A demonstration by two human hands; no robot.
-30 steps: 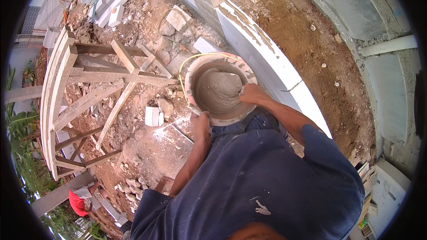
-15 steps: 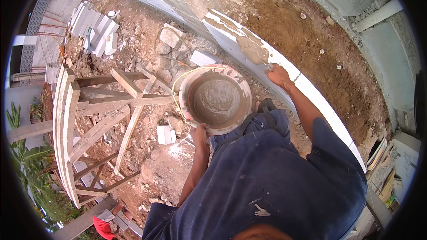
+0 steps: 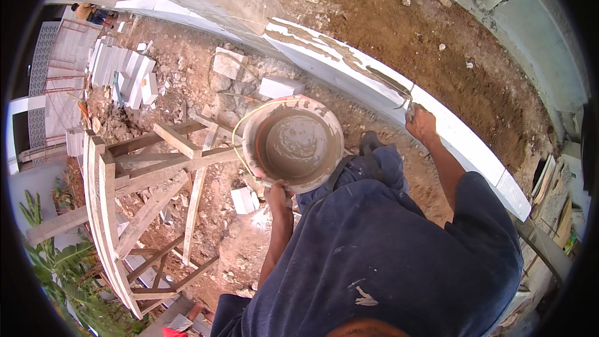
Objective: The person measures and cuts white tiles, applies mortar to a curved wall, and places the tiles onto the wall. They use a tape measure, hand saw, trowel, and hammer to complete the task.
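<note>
My left hand (image 3: 279, 195) is closed on the near rim of a round bucket (image 3: 336, 134), which tilts against my lap. Wet grey mortar (image 3: 296, 139) lies in it, and a yellow cord-like handle curves round its left side. To the right, my right hand (image 3: 422, 123) is wrapped round the handle of a trowel (image 3: 392, 83). Its blade, seen almost edge-on, rests along the top of a low white block wall (image 3: 465, 141). Patchy mortar (image 3: 321, 43) covers the wall's top beyond the blade; the nearer stretch is bare white.
A timber frame (image 3: 100, 193) stands at the left. White blocks (image 3: 125, 72) are stacked at the far left, with single blocks (image 3: 279, 87) lying nearer on rubble. Brown soil (image 3: 462, 68) lies behind the wall. A person (image 3: 93, 14) crouches at the far upper left.
My right hand has moved right along the wall with the trowel. The mortar lump seen at the blade is now a thinner, spread layer. My left hand still holds the bucket's rim.
</note>
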